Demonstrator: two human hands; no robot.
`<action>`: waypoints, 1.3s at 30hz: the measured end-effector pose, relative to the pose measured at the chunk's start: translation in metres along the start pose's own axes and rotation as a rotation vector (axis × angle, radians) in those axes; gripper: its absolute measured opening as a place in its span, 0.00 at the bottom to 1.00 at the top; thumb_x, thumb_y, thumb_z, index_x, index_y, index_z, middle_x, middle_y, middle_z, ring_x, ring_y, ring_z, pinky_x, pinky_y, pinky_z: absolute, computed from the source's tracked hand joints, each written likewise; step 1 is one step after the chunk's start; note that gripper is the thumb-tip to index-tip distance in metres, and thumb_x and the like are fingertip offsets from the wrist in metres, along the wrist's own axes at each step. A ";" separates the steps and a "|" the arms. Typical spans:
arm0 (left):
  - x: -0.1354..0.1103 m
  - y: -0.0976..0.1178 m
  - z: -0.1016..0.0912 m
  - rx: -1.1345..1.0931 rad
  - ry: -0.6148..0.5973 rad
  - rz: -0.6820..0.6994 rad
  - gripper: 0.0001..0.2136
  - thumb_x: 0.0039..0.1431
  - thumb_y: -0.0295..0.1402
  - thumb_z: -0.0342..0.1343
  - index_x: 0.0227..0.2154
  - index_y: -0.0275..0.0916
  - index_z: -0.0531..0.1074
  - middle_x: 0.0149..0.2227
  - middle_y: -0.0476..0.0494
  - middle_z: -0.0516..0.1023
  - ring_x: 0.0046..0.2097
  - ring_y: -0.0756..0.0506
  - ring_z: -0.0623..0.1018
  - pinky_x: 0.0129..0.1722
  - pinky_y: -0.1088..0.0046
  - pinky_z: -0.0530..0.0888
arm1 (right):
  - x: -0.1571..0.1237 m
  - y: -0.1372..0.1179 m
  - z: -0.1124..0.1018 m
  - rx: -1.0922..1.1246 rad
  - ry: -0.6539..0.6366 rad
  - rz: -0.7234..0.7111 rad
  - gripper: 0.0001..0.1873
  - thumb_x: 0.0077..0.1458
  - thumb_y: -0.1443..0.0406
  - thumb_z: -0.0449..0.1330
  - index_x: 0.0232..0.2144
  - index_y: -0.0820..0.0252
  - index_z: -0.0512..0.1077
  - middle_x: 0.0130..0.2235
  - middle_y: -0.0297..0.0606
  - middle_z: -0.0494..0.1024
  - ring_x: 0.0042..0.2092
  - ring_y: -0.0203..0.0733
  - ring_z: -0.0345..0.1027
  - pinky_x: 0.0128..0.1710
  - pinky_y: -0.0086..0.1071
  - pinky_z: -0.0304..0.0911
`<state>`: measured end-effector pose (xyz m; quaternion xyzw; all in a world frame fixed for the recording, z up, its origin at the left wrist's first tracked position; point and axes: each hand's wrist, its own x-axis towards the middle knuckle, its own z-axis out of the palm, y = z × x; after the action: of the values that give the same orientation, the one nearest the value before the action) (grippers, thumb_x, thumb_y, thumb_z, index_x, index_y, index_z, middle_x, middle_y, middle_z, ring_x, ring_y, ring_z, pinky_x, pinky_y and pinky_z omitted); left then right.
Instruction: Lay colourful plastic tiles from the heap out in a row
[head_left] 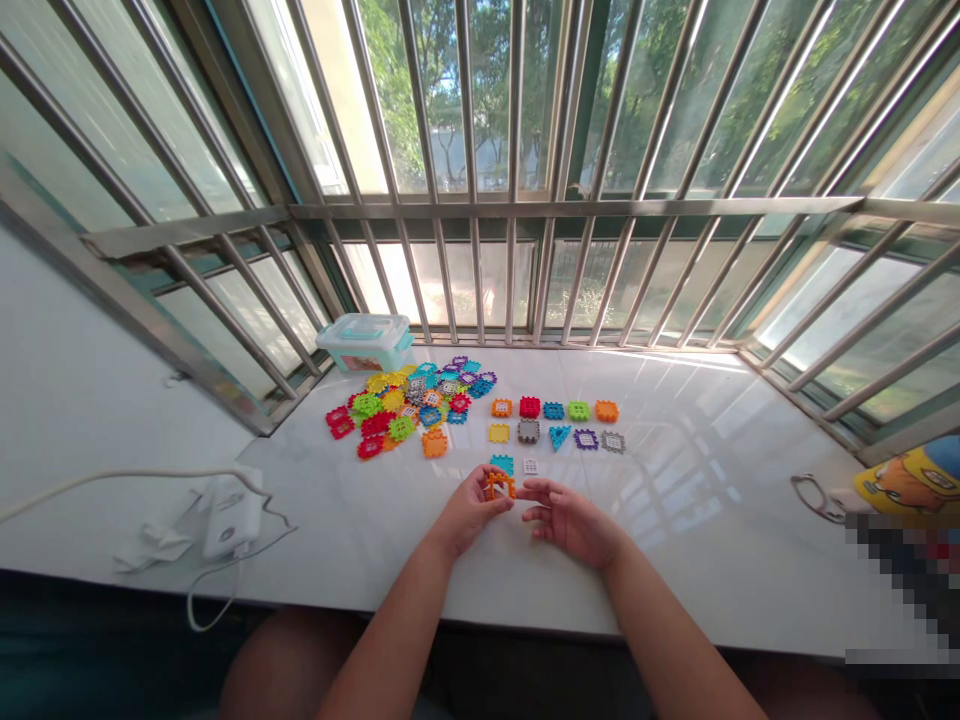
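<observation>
L hand (472,507) pinches orange openwork plastic block (501,478); R hand (574,522) loosely spread nr it. Prob. mid-handling; next needs R grip.

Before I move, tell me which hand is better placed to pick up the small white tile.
Probably the right hand: it looks open, and the white tile lies just beyond its fingertips, while the left hand is holding an orange piece.
</observation>
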<state>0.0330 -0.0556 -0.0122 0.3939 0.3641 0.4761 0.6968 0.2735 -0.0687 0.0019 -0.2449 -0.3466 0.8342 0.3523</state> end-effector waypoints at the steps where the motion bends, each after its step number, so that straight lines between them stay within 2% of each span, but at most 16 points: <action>1: 0.000 0.000 0.000 0.011 0.011 0.002 0.28 0.43 0.33 0.79 0.45 0.42 0.72 0.40 0.50 0.79 0.38 0.50 0.78 0.42 0.74 0.73 | 0.000 0.000 0.000 0.001 0.003 0.001 0.20 0.63 0.55 0.67 0.56 0.49 0.75 0.63 0.43 0.74 0.52 0.45 0.75 0.46 0.37 0.70; 7: -0.001 0.000 0.003 0.079 0.051 -0.032 0.21 0.43 0.36 0.79 0.36 0.38 0.74 0.34 0.50 0.79 0.35 0.50 0.77 0.42 0.70 0.77 | 0.001 0.002 -0.003 -0.011 0.002 0.003 0.15 0.65 0.57 0.66 0.52 0.52 0.78 0.61 0.44 0.77 0.52 0.45 0.75 0.46 0.36 0.70; 13: -0.002 -0.003 0.004 0.129 0.060 -0.030 0.20 0.46 0.41 0.78 0.37 0.37 0.78 0.36 0.46 0.82 0.36 0.48 0.80 0.43 0.66 0.80 | 0.002 0.008 -0.011 -0.023 -0.043 0.005 0.20 0.65 0.58 0.66 0.57 0.58 0.78 0.53 0.47 0.82 0.54 0.46 0.75 0.49 0.36 0.70; 20: -0.003 -0.007 0.001 0.279 0.018 0.023 0.16 0.51 0.43 0.75 0.33 0.36 0.80 0.32 0.45 0.83 0.34 0.48 0.80 0.39 0.71 0.75 | 0.002 0.008 -0.011 -0.049 -0.080 -0.020 0.21 0.66 0.59 0.65 0.58 0.59 0.78 0.56 0.49 0.80 0.54 0.46 0.75 0.50 0.37 0.69; 23: -0.003 -0.008 0.001 0.251 0.017 0.053 0.17 0.50 0.42 0.75 0.38 0.37 0.80 0.37 0.44 0.85 0.39 0.45 0.82 0.44 0.69 0.76 | 0.002 0.005 -0.008 -0.029 -0.074 -0.026 0.22 0.65 0.58 0.66 0.59 0.58 0.77 0.58 0.48 0.79 0.53 0.45 0.74 0.49 0.36 0.70; 26: -0.002 -0.010 0.001 0.197 0.027 0.100 0.27 0.49 0.40 0.76 0.51 0.40 0.76 0.47 0.41 0.84 0.47 0.43 0.83 0.50 0.65 0.77 | 0.003 0.002 -0.004 -0.015 -0.058 -0.044 0.23 0.64 0.57 0.66 0.59 0.56 0.77 0.61 0.47 0.77 0.52 0.43 0.73 0.47 0.35 0.71; 30: -0.002 -0.014 0.000 0.232 0.031 0.156 0.38 0.53 0.40 0.74 0.65 0.44 0.65 0.49 0.42 0.82 0.45 0.45 0.83 0.47 0.67 0.78 | 0.003 0.001 -0.003 -0.002 -0.029 -0.059 0.23 0.64 0.58 0.67 0.59 0.56 0.77 0.59 0.46 0.78 0.50 0.40 0.73 0.47 0.33 0.70; 32: -0.001 -0.016 -0.001 0.295 0.044 0.182 0.39 0.54 0.40 0.73 0.67 0.46 0.64 0.48 0.44 0.81 0.41 0.48 0.82 0.43 0.70 0.78 | 0.003 0.001 -0.003 -0.003 -0.023 -0.054 0.24 0.64 0.58 0.67 0.60 0.57 0.77 0.58 0.46 0.78 0.50 0.40 0.73 0.46 0.32 0.70; 34: -0.001 -0.017 -0.002 0.371 0.055 0.189 0.36 0.55 0.41 0.72 0.65 0.45 0.67 0.45 0.45 0.81 0.39 0.48 0.81 0.41 0.71 0.78 | 0.003 0.001 -0.004 -0.005 -0.025 -0.051 0.24 0.63 0.57 0.67 0.60 0.56 0.77 0.58 0.46 0.77 0.50 0.40 0.73 0.46 0.32 0.70; 36: 0.000 -0.017 -0.003 0.420 0.054 0.183 0.32 0.56 0.43 0.71 0.62 0.43 0.70 0.42 0.45 0.81 0.39 0.47 0.81 0.41 0.71 0.77 | 0.004 0.001 -0.005 -0.005 -0.029 -0.052 0.25 0.62 0.56 0.68 0.59 0.55 0.77 0.59 0.45 0.77 0.50 0.40 0.73 0.47 0.32 0.70; 39: 0.003 -0.016 -0.003 0.410 0.056 0.177 0.33 0.57 0.43 0.70 0.63 0.44 0.69 0.43 0.45 0.82 0.41 0.47 0.81 0.42 0.70 0.77 | 0.004 0.001 -0.006 -0.002 -0.032 -0.054 0.26 0.62 0.56 0.69 0.59 0.55 0.77 0.61 0.45 0.75 0.50 0.40 0.72 0.47 0.32 0.70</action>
<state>0.0373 -0.0563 -0.0280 0.5442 0.4364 0.4625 0.5472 0.2748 -0.0638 -0.0030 -0.2222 -0.3593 0.8279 0.3688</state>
